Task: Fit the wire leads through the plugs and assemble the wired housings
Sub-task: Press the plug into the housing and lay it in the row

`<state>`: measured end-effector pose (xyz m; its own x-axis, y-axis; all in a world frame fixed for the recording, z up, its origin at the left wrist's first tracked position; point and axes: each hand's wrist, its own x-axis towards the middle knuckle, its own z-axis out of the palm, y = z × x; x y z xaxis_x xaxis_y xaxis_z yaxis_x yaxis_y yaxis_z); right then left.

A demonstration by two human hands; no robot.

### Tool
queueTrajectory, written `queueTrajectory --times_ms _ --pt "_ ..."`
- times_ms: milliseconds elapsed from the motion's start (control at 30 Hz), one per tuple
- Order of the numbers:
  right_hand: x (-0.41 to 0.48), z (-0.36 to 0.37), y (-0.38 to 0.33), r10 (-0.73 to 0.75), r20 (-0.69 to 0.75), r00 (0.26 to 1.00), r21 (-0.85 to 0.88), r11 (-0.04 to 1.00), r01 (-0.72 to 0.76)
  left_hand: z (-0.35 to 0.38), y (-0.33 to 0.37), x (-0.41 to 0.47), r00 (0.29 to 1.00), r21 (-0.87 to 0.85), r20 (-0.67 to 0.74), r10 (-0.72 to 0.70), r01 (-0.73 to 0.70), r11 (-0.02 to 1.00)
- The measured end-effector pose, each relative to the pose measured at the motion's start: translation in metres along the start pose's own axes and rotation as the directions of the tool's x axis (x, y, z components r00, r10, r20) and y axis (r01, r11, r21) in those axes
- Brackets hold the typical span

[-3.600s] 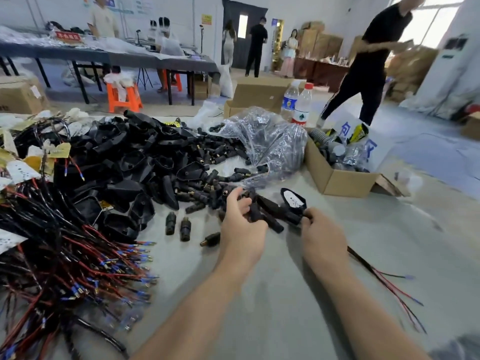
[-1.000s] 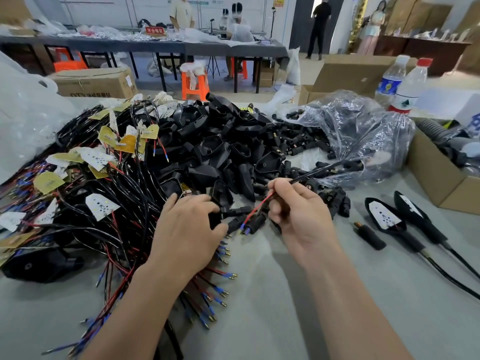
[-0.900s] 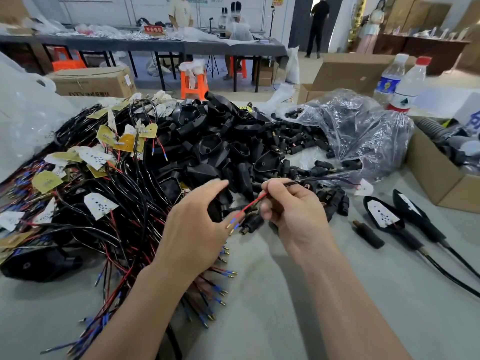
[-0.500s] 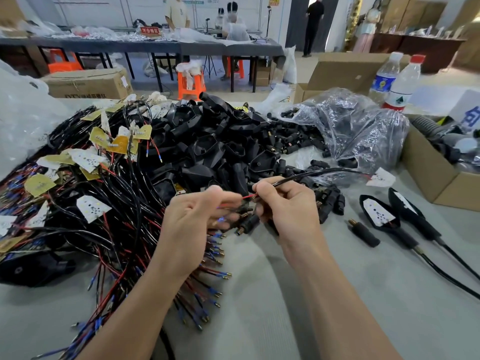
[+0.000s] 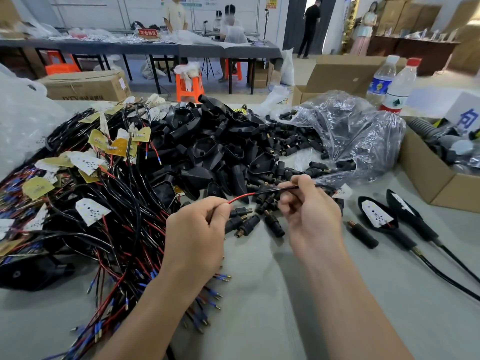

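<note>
Wire lead point(image 5: 262, 193), red end, black sheath, pinched between both hands

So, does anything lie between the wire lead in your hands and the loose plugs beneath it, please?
Nothing visible does: the wire lead spans left hand and right hand, and the loose plugs lie uncovered just beneath it.

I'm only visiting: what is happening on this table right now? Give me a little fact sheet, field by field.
Left hand: pinches the red end of a red and black wire lead
Right hand: grips the same lead along its black sheath
Near the hands: small black cylindrical plugs on the grey table
Behind: pile of black plastic housings
Right side: two finished housings with cables
Left side: tangle of red and black wires
</note>
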<state>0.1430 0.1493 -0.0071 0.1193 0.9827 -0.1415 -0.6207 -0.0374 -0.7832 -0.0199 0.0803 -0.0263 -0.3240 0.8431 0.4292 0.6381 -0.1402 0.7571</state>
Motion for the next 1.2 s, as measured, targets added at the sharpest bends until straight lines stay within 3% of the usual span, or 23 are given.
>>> queueTrajectory --times_ms 267,433,567,700,833,1000,1200 --pt "-0.01 0.005 0.01 0.131 0.29 0.948 -0.21 0.975 -0.07 0.002 0.001 0.0 1.0 -0.082 0.007 0.008 -0.007 0.997" --pt "-0.017 0.007 0.012 0.228 0.39 0.892 -0.31 0.945 -0.106 0.0 0.0 -0.004 0.995 -0.109 0.1 0.029 -0.018 0.994" --pt "-0.02 0.011 0.011 0.278 0.439 0.854 -0.284 0.945 -0.161 -0.001 0.007 -0.004 0.989 -0.108 0.117 0.087 -0.075 0.991" --pt "-0.017 0.011 0.008 0.235 0.36 0.903 -0.206 0.964 -0.169 0.001 0.006 -0.002 0.993 -0.043 0.06 0.101 -0.099 0.994" --pt "-0.008 0.005 0.001 0.174 0.184 0.967 0.014 0.984 -0.18 0.0 0.004 -0.001 0.997 0.01 0.008 0.078 -0.078 0.997" --pt "0.007 -0.01 -0.01 0.185 -0.029 0.982 0.302 0.938 -0.168 -0.007 0.006 0.0 0.997 -0.097 -0.078 0.02 -0.028 0.995" --pt "0.018 -0.02 -0.017 0.098 -0.105 0.99 0.346 0.936 -0.056 -0.016 0.006 0.002 0.989 -0.031 -0.149 -0.017 0.013 0.999"
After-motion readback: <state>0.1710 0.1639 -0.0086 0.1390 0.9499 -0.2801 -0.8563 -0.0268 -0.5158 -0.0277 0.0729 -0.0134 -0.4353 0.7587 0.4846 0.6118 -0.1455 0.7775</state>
